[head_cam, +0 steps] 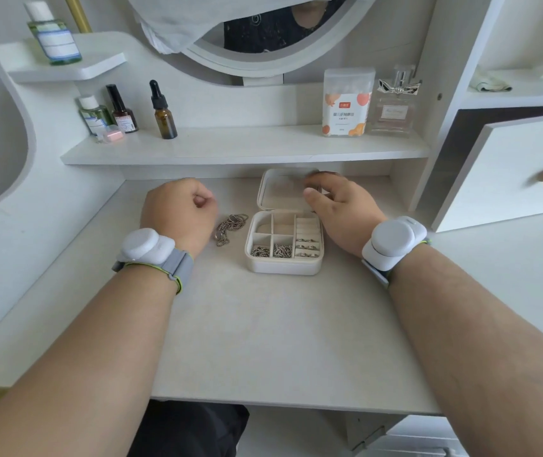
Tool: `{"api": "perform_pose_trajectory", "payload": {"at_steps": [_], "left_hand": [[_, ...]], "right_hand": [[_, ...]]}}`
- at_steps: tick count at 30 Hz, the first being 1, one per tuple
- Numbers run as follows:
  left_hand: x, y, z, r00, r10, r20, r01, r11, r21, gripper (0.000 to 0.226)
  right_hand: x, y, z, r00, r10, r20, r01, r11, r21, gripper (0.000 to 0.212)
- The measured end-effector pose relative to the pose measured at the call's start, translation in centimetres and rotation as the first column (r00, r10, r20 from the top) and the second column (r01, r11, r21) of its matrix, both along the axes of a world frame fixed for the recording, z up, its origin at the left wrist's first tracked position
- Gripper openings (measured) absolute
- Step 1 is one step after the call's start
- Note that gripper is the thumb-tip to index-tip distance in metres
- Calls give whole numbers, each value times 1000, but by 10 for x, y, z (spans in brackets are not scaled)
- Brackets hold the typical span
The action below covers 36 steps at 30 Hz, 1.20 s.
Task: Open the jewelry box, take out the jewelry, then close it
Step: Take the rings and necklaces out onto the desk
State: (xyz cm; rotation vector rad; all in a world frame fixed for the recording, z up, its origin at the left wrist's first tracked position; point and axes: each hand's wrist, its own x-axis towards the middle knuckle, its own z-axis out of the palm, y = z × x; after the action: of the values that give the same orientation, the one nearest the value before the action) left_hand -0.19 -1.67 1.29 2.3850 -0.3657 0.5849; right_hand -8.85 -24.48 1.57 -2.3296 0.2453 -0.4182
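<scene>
A small cream jewelry box [284,266] stands open on the white dressing table [263,341]. Its lid [278,189] lies tilted back behind the compartments. Chains fill two front compartments [271,251] and rings [307,247] sit in the slots on the right. A pile of silver chains and rings [229,227] lies on the table just left of the box. My left hand [179,211] rests as a fist left of that pile, holding nothing visible. My right hand [339,206] is at the lid's right edge, its thumb and fingers pinching the rim.
A shelf [230,146] runs just above and behind the box, carrying a dropper bottle [164,111], small bottles [108,112], a cotton swab box [346,102] and a perfume bottle [395,105]. A white drawer [510,173] stands pulled out on the right. A round mirror [263,37] hangs above.
</scene>
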Motion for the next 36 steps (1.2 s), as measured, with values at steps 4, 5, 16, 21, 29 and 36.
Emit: {"api": "perform_pose_trajectory", "payload": {"at_steps": [4,5,16,21,29,36], "left_hand": [[-32,-33,8,872,-445,204,437,895,87,5],[-39,-37,11,827,-519,215,504,855,124,5],[-57,-58,34,733,-673,-103,632,617,469,10],[-60,-74,49,791,-572,-219,569,552,610,11],[-63,-85,61,816,-472,-335,567,535,626,11],[-60,-84,58,788,-490,-373,607,512,608,7]], "right_hand": [[-1,-1,1,1000,-12,11,12,1000,12,34],[0,1,1,1000,-10,13,10,1000,18,34],[1,1,-1,999,8,43,-10,1000,30,34],[2,1,-2,999,18,45,-21,998,57,33],[3,0,-2,999,12,49,-16,997,76,32],[3,-1,-1,998,1,56,-5,997,76,31]]}}
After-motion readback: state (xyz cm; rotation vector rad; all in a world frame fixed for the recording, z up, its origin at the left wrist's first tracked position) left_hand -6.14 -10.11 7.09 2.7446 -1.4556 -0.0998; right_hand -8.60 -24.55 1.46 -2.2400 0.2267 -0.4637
